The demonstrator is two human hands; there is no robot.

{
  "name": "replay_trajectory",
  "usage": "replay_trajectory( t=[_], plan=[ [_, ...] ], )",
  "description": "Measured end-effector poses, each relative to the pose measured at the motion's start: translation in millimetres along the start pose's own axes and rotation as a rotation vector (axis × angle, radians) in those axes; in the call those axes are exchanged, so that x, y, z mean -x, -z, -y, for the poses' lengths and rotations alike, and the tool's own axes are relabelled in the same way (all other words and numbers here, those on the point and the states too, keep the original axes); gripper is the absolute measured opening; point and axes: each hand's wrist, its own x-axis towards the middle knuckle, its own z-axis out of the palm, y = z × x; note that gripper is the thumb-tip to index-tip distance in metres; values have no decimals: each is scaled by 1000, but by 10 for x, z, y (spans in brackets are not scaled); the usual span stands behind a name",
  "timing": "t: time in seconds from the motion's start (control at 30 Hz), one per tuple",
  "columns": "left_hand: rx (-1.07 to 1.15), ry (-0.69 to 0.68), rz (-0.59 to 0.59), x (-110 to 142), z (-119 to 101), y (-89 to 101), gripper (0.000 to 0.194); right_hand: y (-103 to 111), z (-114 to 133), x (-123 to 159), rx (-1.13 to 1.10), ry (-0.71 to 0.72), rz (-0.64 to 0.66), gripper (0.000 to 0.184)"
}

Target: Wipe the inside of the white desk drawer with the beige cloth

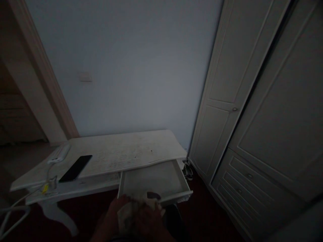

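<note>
Low at the front of the pulled-out white drawer (153, 178), my two hands are close together over a pale, crumpled cloth-like piece (123, 216) with a dark patch near its upper end. My left hand (114, 210) grips its left side, fingers curled. Across its right part lies my right hand (148, 216), closed on it; dim light and blur hide the single fingers. The drawer's pale bottom shows behind my hands. It slides out from under the worn white table (121, 148).
On the table's left are a black phone (76, 168) and a white box-like device (59, 153) with a cable. White wardrobes (217, 141) with knobs stand on the right. Shoes (187, 170) lie on the dark red floor beside the table. A light switch (85, 77) is on the wall.
</note>
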Motion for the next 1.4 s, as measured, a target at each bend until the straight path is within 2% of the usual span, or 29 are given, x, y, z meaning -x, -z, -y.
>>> replay_trajectory(
  t=[0.1,0.17,0.23,0.37,0.43,0.5,0.57,0.63,0.73,0.8,0.87,0.93,1.0,1.07,1.13,1.2,1.3,1.4],
  plan=[
    [-182,-4,64,0,-108,63,19,68,-120,95,-13,34,-11,26],
    [-341,-28,125,16,-182,106,23,198,-241,112,-17,20,-20,20],
    [-490,-58,156,38,-221,125,28,399,-409,128,15,-9,3,19],
    [-651,-151,127,69,-190,99,40,902,-877,224,138,-65,-5,21],
    [-671,-181,130,71,-167,88,41,1088,-1076,259,201,-153,-30,17],
    [-671,-188,130,72,-174,92,42,1150,-1142,229,258,-265,-46,16],
    [-667,-183,142,76,-212,107,44,1061,-1029,111,266,-340,-36,18],
    [-637,-151,114,84,-250,116,44,847,-759,-78,203,-355,17,22],
    [-492,-50,38,100,-210,99,38,442,-252,-387,48,-308,129,26],
    [-392,-51,-29,131,-87,76,38,234,6,-544,-21,-243,141,36],
    [-305,-64,-170,205,71,59,43,128,137,-642,-61,-202,168,42],
    [-201,-22,-384,326,182,43,48,118,156,-704,-101,-189,233,44],
    [-155,-13,-511,461,182,10,54,159,109,-760,-158,-220,307,45],
    [-218,-99,-443,549,58,-56,66,203,34,-828,-196,-287,350,43],
    [-312,-162,-265,547,-149,-148,88,224,-56,-898,-256,-341,358,35],
    [-347,-110,-133,456,-378,-237,103,236,-169,-947,-328,-340,357,27],
    [-363,-3,-11,252,-638,-287,100,312,-407,-932,-375,-298,389,34],
    [-320,-15,39,104,-680,-224,91,521,-735,-799,-372,-330,452,57]
  ],
)
